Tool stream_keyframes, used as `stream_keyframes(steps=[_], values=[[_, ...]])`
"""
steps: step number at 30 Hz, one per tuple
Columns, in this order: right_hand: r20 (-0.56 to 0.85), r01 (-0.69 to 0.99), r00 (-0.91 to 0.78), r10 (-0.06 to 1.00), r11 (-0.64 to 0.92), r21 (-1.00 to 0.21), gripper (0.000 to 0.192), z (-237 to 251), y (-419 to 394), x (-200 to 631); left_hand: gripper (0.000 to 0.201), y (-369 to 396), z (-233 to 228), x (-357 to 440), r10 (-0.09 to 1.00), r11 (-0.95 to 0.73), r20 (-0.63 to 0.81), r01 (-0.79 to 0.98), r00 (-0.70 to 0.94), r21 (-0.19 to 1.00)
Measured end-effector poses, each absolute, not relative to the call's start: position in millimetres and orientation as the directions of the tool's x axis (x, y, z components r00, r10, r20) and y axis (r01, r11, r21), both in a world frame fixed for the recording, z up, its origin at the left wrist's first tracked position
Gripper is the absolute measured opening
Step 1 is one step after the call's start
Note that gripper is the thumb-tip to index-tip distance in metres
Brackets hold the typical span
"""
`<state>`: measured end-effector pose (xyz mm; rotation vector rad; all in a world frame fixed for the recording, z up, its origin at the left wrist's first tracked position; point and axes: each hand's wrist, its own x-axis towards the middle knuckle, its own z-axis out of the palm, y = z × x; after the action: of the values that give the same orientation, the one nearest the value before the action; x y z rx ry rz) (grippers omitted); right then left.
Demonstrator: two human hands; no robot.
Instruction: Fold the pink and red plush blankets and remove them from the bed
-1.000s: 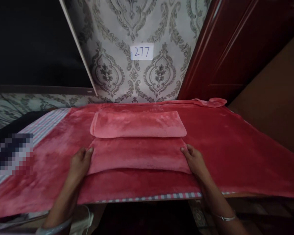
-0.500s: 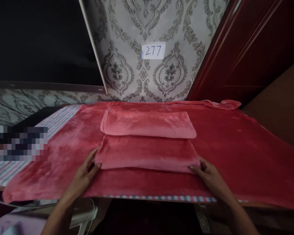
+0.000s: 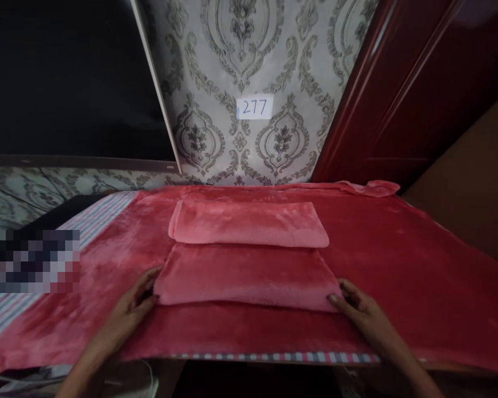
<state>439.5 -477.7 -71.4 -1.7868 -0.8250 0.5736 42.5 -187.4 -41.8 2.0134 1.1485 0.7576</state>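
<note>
A folded pink-red plush cloth lies in front of me, its near edge running between my two hands. My left hand pinches its near left corner between thumb and fingers. At the near right corner, my right hand grips the same cloth in a like way. Just behind it sits a second folded plush piece, lighter on top; whether the two are joined is hidden. Both rest on a large red plush blanket spread over the table.
A striped tablecloth shows at the left and along the front edge. A large dark screen stands at the back left. A paper marked 277 is on the patterned wall. A dark red wooden panel rises at the right.
The view has tilted up a little, so everything sits lower. My hands are slightly farther apart, and the near folded cloth's front edge has come a bit towards me.
</note>
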Motion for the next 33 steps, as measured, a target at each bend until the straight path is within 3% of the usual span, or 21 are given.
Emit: stream_keyframes(steps=[3,5,9,12,15,23,28,31,33], values=[[0.087,0.29,0.76,0.644,-0.216,-0.932,0.053,-69,-475,446,0.063,-179,-21,50,0.897,-0.36,0.162,0.465,0.411,0.809],[0.168,0.324,0.818,0.55,-0.199,-0.925,0.051,-69,-472,450,0.058,-172,-5,65,0.871,-0.466,0.285,0.489,0.4,0.738],[0.241,0.337,0.867,0.436,-0.159,-0.928,0.046,-76,-462,447,0.05,-149,21,122,0.662,-0.742,0.471,0.418,0.583,0.525],[0.267,0.362,0.857,0.442,-0.146,-0.921,0.044,-89,-455,442,0.05,-130,33,177,0.504,-0.852,0.433,0.351,0.747,0.388],[0.28,0.375,0.845,0.455,-0.131,-0.918,0.041,-100,-451,442,0.051,-116,40,223,0.428,-0.895,0.379,0.325,0.82,0.307],[0.264,0.352,0.837,0.478,-0.101,-0.931,0.037,-97,-449,444,0.044,-114,41,272,0.443,-0.892,0.39,0.354,0.807,0.28],[0.249,0.323,0.853,0.459,-0.089,-0.942,0.035,-95,-448,443,0.023,-147,51,253,0.399,-0.915,0.378,0.392,0.835,0.101],[0.247,0.316,0.864,0.438,-0.09,-0.945,0.034,-95,-448,443,0.025,-180,47,224,0.276,-0.945,0.422,0.323,0.864,-0.042],[0.249,0.314,0.868,0.429,-0.086,-0.946,0.033,-95,-448,443,0.025,-201,36,202,0.106,-0.954,0.514,0.232,0.851,-0.187]])
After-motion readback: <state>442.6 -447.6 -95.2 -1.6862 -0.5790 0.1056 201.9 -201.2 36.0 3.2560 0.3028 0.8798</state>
